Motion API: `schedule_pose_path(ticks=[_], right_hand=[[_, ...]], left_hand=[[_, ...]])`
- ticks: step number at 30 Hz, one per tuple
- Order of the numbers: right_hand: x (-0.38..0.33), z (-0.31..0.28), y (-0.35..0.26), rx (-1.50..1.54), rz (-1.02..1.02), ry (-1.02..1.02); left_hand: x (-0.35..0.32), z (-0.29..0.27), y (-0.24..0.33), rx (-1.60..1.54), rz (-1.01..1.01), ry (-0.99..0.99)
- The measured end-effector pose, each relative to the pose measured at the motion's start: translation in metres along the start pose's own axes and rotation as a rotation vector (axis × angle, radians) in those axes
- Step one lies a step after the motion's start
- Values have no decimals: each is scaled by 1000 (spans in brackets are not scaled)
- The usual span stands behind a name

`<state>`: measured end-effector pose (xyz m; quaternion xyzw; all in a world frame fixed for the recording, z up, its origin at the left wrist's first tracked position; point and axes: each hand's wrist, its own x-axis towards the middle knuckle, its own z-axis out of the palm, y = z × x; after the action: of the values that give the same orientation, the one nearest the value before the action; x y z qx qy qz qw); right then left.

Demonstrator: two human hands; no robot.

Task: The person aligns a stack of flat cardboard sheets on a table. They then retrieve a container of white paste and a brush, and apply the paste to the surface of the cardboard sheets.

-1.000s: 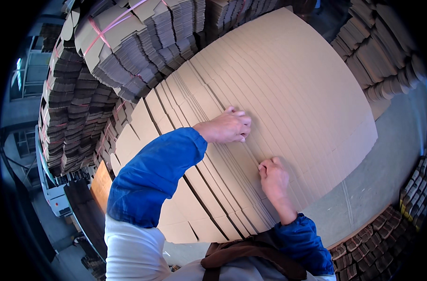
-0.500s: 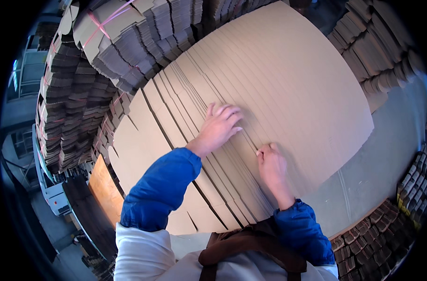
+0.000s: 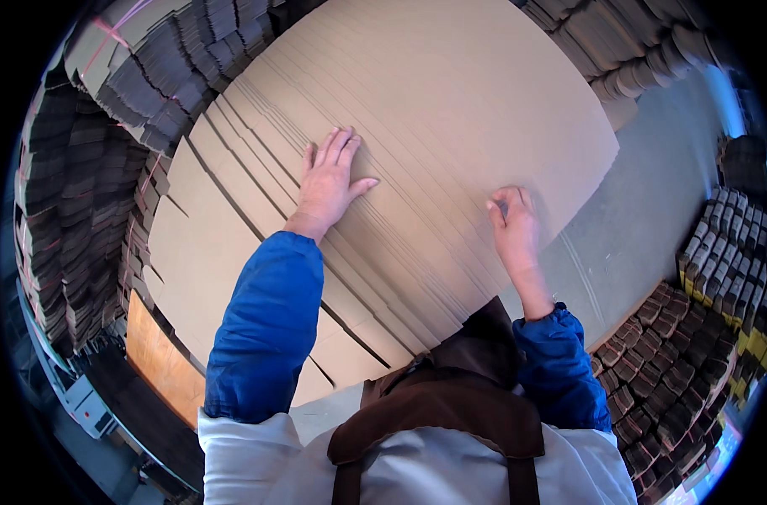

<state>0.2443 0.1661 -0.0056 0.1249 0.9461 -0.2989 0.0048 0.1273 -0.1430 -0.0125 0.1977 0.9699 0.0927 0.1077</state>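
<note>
Large brown cardboard sheets (image 3: 459, 101) lie in a fanned, overlapping pile in front of me. Their edges form slanting steps, with long dark slots toward the left side. My left hand (image 3: 326, 181) lies on the stepped edges, fingers and thumb spread flat, holding nothing. Over the right part of the pile is my right hand (image 3: 518, 231), its fingers curled in toward the thumb. Whatever may be between those fingertips is too small or hidden to make out. Blue sleeve covers reach to both wrists.
Tall stacks of cut cardboard (image 3: 169, 71), some tied with pink strapping, stand at the far left. More cardboard stacks (image 3: 619, 38) are at the far right. Bundled dark pieces (image 3: 665, 379) sit at the lower right. An orange-brown board (image 3: 160, 362) leans at the left beside grey floor.
The view has shifted, so the pile sits higher and further left. My left hand has flattened and spread. My right hand has moved right, away from the sheet edge it was touching.
</note>
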Motion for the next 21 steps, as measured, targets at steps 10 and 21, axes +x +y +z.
schedule_pose_path(ticks=[10, 21], right_hand=[[-4, 45, -38, -111, -218, -119], [23, 79, -60, -66, -307, -181]], left_hand=[[1, -2, -1, 30, 17, -23], [1, -3, 1, 40, 67, 29]])
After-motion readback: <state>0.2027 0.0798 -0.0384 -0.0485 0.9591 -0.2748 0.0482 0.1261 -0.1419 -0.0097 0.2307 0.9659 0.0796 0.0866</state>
